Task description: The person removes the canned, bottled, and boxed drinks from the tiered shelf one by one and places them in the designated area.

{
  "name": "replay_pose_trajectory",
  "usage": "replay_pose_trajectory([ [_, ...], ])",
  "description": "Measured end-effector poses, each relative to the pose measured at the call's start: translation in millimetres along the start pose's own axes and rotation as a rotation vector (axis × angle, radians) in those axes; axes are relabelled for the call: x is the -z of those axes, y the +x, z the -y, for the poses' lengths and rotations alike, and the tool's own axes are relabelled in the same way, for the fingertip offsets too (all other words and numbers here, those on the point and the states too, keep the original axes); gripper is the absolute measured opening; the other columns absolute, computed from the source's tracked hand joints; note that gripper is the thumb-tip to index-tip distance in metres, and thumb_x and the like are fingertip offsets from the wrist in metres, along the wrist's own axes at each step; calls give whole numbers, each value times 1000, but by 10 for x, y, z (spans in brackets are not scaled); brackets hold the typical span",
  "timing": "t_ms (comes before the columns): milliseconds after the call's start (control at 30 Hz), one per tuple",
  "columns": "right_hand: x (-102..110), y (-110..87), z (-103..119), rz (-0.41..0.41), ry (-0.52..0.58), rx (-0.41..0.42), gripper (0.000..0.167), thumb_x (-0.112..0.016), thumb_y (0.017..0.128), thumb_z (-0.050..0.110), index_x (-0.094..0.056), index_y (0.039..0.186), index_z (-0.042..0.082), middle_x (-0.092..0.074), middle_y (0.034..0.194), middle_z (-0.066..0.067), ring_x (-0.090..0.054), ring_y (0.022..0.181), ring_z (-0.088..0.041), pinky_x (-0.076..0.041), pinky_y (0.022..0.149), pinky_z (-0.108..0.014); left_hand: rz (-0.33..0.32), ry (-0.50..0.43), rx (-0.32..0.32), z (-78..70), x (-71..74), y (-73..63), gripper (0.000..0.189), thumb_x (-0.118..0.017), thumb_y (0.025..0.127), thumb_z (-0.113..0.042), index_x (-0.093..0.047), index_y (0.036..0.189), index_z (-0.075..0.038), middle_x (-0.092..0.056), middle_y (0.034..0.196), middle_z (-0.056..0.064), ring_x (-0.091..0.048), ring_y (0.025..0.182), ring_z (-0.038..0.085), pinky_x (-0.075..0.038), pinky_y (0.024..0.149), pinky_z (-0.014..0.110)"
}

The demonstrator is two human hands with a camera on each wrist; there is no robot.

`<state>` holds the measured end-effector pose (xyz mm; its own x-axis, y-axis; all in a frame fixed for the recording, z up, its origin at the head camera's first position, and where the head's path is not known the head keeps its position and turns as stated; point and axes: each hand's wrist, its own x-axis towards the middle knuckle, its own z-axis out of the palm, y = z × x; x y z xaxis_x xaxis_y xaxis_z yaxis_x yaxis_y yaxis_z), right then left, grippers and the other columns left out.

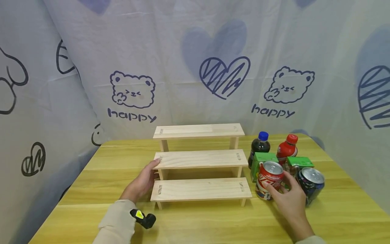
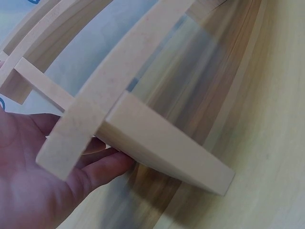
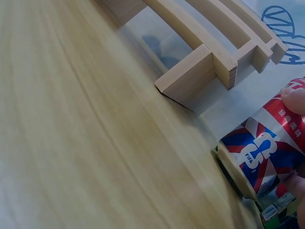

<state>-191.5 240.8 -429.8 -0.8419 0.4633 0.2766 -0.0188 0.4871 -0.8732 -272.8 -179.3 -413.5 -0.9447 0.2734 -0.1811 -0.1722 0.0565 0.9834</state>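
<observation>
A three-tier wooden stepped rack [image 1: 201, 189] stands in the middle of the table. My left hand [image 1: 143, 183] grips its left end, thumb at the middle board's edge and fingers by the side support. In the left wrist view, the fingers [image 2: 107, 169] reach behind the pale wood. At the right, my right hand [image 1: 290, 200] holds a red soda can [image 1: 269, 179], upright, beside the rack's right end. The right wrist view shows the can's blue, white and red lower part [image 3: 257, 148] close to the tabletop; whether it touches is unclear.
Behind the red can stand a green carton [image 1: 263, 157], a dark bottle with a blue cap [image 1: 260, 145] and a red bottle [image 1: 287, 149]. Another green-topped carton [image 1: 300, 161] and a black can [image 1: 311, 184] are right of it. A patterned curtain [image 1: 176, 84] hangs behind the table.
</observation>
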Motion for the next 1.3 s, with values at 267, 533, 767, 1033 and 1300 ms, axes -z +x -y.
replay_pose_trajectory([
  [267, -12, 0, -39, -12, 25, 12, 77, -83, 71, 17, -44, 135, 0, -50, 128, -26, -51, 117, -41, -41, 78, -5, -14, 27, 8, 32, -3, 26, 72, -31, 93, -60, -17, 148, -17, -29, 144, 19, -34, 130, 40, -34, 104, 50],
  [533, -16, 4, -66, -27, 5, 22, 78, -85, 69, 19, -45, 134, -1, -51, 126, -26, -51, 117, -41, -45, 83, -22, -16, 1, 4, 35, -20, 28, 70, -33, 93, -58, -16, 147, -16, -29, 143, 21, -33, 130, 42, -34, 104, 51],
  [767, -5, 14, -80, -21, 0, 30, 78, -84, 70, 19, -44, 134, -1, -51, 126, -26, -51, 117, -41, -46, 83, -21, -7, -17, 3, 13, -24, 26, 67, -32, 96, -54, -16, 147, -14, -28, 143, 23, -31, 131, 43, -33, 105, 52],
  [1033, -23, 2, -72, -13, -7, 36, 81, -84, 69, 19, -42, 136, -1, -50, 127, -27, -51, 117, -42, -46, 86, -26, -20, -14, 4, 19, -15, 0, 67, -32, 95, -53, -17, 147, -13, -29, 143, 23, -32, 131, 43, -32, 105, 54],
  [1300, 69, 25, 126, -9, 31, 56, 76, -76, 79, 21, -37, 141, 2, -44, 138, -23, -44, 126, -38, -39, 99, -24, -15, 33, 17, 5, 0, 43, 70, -35, 94, -56, -21, 147, -12, -32, 142, 22, -35, 130, 40, -33, 105, 53],
])
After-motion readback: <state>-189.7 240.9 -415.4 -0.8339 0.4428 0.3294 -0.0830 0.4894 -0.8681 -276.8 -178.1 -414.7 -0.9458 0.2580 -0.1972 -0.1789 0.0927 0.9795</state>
